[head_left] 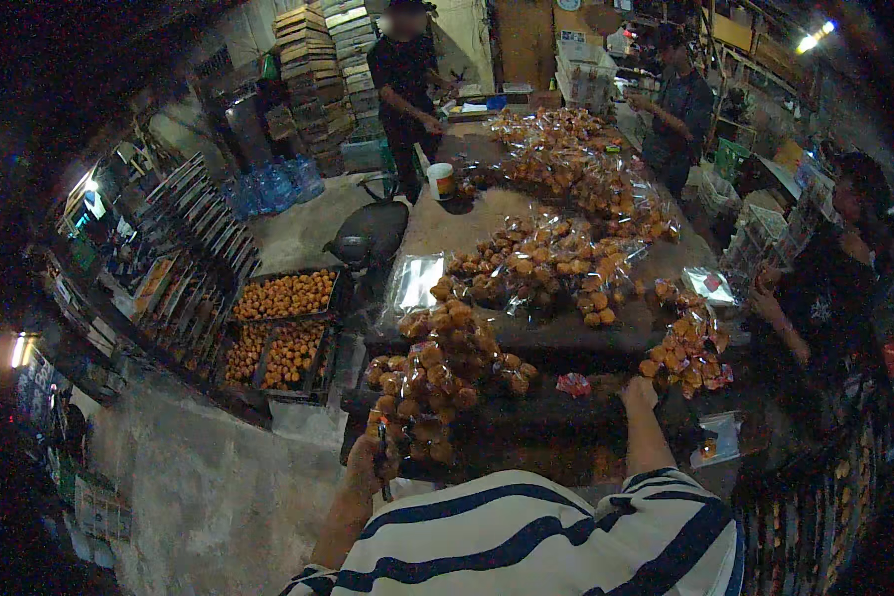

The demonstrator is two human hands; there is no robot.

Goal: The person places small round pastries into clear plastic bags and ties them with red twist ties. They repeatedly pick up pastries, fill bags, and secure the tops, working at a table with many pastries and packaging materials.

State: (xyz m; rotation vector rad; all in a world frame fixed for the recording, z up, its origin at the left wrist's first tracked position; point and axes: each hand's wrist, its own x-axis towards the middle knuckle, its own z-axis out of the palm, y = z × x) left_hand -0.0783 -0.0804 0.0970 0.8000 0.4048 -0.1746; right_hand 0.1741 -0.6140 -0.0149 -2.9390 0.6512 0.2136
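Note:
My left hand (371,463) is closed around a slim dark tool (384,475) with an orange tip, too small to name. It is beside clear plastic bags of round brown baked balls (429,372), heaped at the table's near left corner. My right hand (639,391) is closed at the near table edge, its fingers mostly hidden. Just past it, on the right, lies another clear bag of the balls (687,348); whether I grip it is not plain. A small red and white packet (573,384) lies between my hands.
More bagged balls (556,149) run down the long table (457,226), near a white tub (441,181). A clear plastic sheet stack (419,281) lies on its left. Trays of loose balls (286,295) stand on the floor left, by a dark seat (368,234). Several people (404,84) stand around the table.

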